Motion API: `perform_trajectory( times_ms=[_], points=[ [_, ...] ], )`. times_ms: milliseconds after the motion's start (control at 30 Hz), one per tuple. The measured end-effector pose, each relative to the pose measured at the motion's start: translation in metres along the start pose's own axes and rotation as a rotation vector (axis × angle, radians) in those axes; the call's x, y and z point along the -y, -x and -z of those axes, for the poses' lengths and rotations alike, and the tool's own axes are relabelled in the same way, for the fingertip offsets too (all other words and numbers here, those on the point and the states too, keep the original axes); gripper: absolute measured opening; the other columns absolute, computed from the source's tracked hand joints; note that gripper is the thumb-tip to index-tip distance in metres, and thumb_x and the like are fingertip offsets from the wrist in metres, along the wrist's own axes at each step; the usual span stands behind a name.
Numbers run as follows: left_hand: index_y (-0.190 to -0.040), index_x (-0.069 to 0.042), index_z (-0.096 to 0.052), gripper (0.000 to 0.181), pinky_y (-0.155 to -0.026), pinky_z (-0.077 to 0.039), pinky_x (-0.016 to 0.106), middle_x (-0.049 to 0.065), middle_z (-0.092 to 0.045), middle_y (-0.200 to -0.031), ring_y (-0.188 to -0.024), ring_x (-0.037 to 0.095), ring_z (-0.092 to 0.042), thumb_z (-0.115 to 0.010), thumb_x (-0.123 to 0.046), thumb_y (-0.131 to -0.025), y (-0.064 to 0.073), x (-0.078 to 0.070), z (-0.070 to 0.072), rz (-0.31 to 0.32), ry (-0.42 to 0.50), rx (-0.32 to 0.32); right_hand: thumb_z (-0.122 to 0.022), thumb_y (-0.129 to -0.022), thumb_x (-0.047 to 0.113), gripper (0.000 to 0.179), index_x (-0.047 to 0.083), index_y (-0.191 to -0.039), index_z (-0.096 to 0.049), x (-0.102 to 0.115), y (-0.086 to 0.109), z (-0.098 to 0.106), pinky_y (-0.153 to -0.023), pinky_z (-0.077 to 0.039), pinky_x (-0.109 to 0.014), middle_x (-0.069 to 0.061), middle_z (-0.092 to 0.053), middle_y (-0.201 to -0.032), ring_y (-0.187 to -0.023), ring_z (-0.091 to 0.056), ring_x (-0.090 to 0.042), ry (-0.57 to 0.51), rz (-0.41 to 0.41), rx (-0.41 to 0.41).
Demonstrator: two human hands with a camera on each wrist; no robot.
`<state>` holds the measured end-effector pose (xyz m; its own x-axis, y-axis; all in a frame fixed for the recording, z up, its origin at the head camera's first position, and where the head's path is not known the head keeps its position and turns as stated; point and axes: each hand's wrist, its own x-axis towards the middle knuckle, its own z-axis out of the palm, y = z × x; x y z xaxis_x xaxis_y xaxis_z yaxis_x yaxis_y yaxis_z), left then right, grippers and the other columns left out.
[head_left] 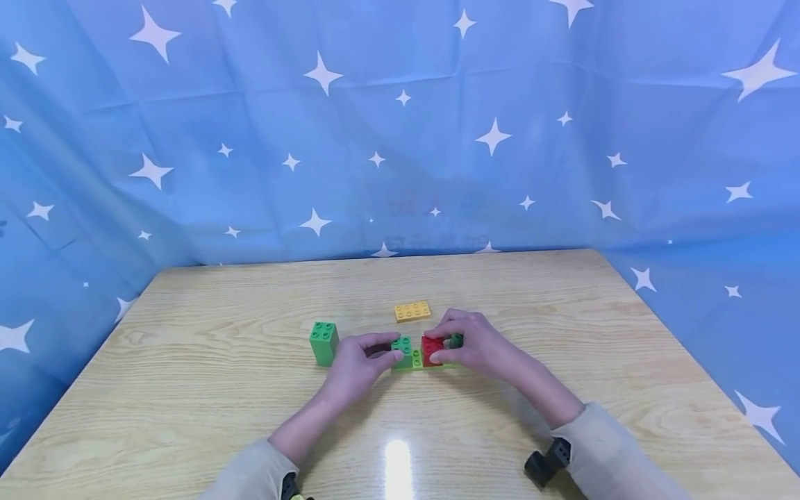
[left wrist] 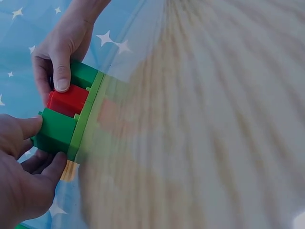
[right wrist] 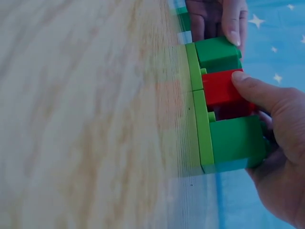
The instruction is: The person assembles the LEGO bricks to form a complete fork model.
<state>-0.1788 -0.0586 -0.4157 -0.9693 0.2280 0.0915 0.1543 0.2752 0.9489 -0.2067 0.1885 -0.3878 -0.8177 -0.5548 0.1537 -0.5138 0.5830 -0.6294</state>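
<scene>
A row of toy building blocks stands on light green base plates at the middle of the table. My left hand holds the green block at the row's left end, thumb and fingers on opposite sides. On the red block in the middle, my right hand has its thumb in front and fingers behind. The right-end green block sits beside the red one, mostly hidden by my right hand in the head view. Small gaps with base studs separate the blocks. In the right wrist view a seam divides the base.
A taller green block stands alone left of the row, close to my left hand. Behind the row lies a flat yellow-orange plate with studs. The wooden table ends at a blue star-patterned cloth.
</scene>
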Motion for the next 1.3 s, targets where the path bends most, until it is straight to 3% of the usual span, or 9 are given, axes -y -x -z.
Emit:
perform_trajectory(
  times_ms=[133,300,500,800,1033,1300],
  points=[
    [-0.118,-0.003,-0.075,0.028,-0.087,-0.059,0.029,0.011,-0.074,-0.116,-0.109,0.025,-0.07,-0.078,-0.01,-0.091,-0.003,-0.006,0.001,-0.024,-0.071,0.02,-0.086,-0.085,0.014,0.036,0.004,-0.118,-0.077,0.0,0.0,0.0,-0.065,-0.051,-0.025,0.006,-0.064,-0.097,-0.083,-0.059,-0.02,-0.005,-0.006,-0.004],
    [-0.114,-0.006,-0.077,0.025,-0.082,-0.06,0.031,0.007,-0.075,-0.112,-0.105,0.023,-0.07,-0.08,-0.01,-0.09,-0.006,-0.014,0.006,0.013,-0.126,0.053,-0.086,-0.084,0.014,0.036,0.004,-0.117,-0.077,-0.001,-0.002,-0.001,-0.064,-0.051,-0.026,0.006,-0.064,-0.096,-0.083,-0.059,-0.02,-0.02,-0.004,0.001],
    [-0.116,-0.007,-0.077,0.027,-0.084,-0.059,0.032,0.007,-0.075,-0.113,-0.105,0.022,-0.069,-0.08,-0.012,-0.09,-0.007,-0.013,0.006,0.021,-0.081,0.059,-0.087,-0.083,0.014,0.036,0.004,-0.116,-0.078,-0.002,-0.002,0.003,-0.066,-0.052,-0.026,0.006,-0.064,-0.095,-0.084,-0.059,-0.02,-0.015,0.014,0.0],
    [-0.12,-0.003,-0.075,0.03,-0.087,-0.059,0.032,0.011,-0.074,-0.114,-0.107,0.025,-0.07,-0.079,-0.011,-0.091,-0.001,0.001,0.002,-0.033,-0.012,0.027,-0.087,-0.084,0.016,0.035,0.002,-0.115,-0.078,-0.004,0.001,-0.002,-0.063,-0.051,-0.025,0.004,-0.064,-0.095,-0.081,-0.057,-0.014,-0.007,0.039,-0.012],
    [-0.125,-0.005,-0.071,0.037,-0.088,-0.058,0.032,0.009,-0.072,-0.118,-0.109,0.024,-0.068,-0.08,-0.014,-0.09,0.0,0.0,0.004,0.012,0.016,0.085,-0.087,-0.083,0.013,0.034,0.002,-0.114,-0.078,-0.002,0.003,-0.005,-0.062,-0.051,-0.024,0.003,-0.064,-0.095,-0.08,-0.057,-0.016,-0.017,0.042,-0.022],
    [-0.125,-0.003,-0.072,0.039,-0.088,-0.058,0.034,0.008,-0.073,-0.117,-0.105,0.023,-0.067,-0.081,-0.015,-0.09,-0.002,-0.001,0.004,-0.004,0.0,0.092,-0.087,-0.083,0.015,0.036,0.005,-0.116,-0.078,0.001,0.002,-0.006,-0.066,-0.053,-0.025,0.007,-0.064,-0.096,-0.084,-0.06,-0.019,-0.03,0.03,-0.01]
  ],
)
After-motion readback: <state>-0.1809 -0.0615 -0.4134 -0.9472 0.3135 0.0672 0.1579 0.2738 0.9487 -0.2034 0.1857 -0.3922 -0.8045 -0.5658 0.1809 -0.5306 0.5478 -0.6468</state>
